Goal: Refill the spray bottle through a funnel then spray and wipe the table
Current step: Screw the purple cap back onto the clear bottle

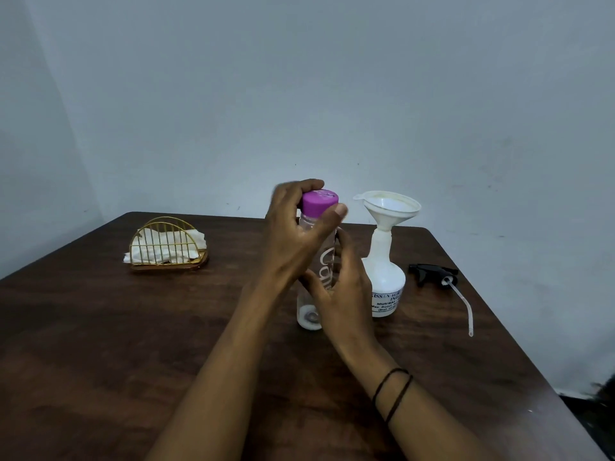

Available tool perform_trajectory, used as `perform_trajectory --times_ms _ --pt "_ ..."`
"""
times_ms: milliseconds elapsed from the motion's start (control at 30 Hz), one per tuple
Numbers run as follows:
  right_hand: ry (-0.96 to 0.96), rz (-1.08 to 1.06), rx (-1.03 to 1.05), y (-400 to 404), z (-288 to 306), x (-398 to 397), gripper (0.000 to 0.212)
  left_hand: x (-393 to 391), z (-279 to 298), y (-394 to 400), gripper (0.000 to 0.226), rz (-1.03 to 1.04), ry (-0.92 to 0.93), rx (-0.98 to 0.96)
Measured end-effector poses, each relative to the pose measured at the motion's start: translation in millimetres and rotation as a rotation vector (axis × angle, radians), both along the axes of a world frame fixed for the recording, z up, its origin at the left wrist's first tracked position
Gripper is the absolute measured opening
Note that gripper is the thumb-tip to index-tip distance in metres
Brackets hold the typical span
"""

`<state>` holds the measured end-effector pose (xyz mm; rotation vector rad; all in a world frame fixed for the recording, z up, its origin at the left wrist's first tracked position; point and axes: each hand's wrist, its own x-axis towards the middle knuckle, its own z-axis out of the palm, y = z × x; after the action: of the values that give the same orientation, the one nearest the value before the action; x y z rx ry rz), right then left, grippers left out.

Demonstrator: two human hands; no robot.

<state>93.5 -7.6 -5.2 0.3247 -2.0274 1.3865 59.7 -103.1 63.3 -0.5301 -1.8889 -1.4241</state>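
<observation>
1. Dark brown wood-grain counter [100,327], set into a corner of plain pale blue-grey walls; far edge runs along the back wall, right edge slants down toward the lower right.
2. Beyond the right edge, a strip of dark floor (detail too dim to read).
3. Left hand [293,234] curled over the purple cap [319,202] of a clear bottle [312,294], thumb and fingertips pinching the cap.
4. Right hand [342,294] wrapped round the clear bottle's body, two dark bands on that wrist. Bottle upright, base on the counter, looks nearly empty.
5. White spray bottle [384,277] upright just right of the clear bottle, white funnel [389,207] seated in its neck.
6. Black trigger sprayer head [432,273] with pale dip tube lying flat right of the spray bottle, near the right edge.
7. Gold wire holder [166,244] with white napkins at far left, well apart from the rest.
8. Bare wood along the front and left of the counter.
</observation>
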Motion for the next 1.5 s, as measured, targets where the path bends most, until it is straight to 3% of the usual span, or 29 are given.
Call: perform_trajectory --times_ms 133,233,367,467,633,867,1100,1367,1500 --pt "0.001 0.000 0.007 -0.6 0.1 0.7 0.077 0.4 0.8 0.3 0.041 -0.022 -0.019 0.069" --pt "-0.008 0.007 0.003 0.3 0.2 1.4 0.077 -3.5 -0.7 0.4 0.053 -0.127 -0.116 0.106" --pt "-0.002 0.001 0.029 -0.3 0.0 1.9 0.077 3.5 -2.6 9.1 0.069 0.055 -0.027 0.029" --pt "0.015 -0.003 0.061 -1.8 -0.9 2.4 0.078 4.3 -5.5 7.7 0.053 0.077 0.064 0.062" --pt "0.021 -0.021 0.022 0.3 -0.1 1.1 0.075 4.6 -0.5 3.2 0.038 -0.109 -0.051 0.008" --pt "0.010 -0.010 0.031 -0.6 -0.7 2.0 0.074 1.1 4.2 -12.0 0.043 -0.200 -0.091 -0.043" --pt "0.012 -0.004 0.028 -1.3 2.0 2.1 0.078 2.2 5.4 -3.0 0.035 0.060 0.044 -0.068" --pt "-0.018 0.043 0.011 1.5 1.9 2.6 0.071 4.6 21.9 -23.8 0.030 -0.363 -0.149 -0.174" --pt "-0.022 0.033 0.032 -1.8 0.1 1.6 0.076 0.3 13.8 -18.2 0.041 -0.168 -0.099 -0.136"
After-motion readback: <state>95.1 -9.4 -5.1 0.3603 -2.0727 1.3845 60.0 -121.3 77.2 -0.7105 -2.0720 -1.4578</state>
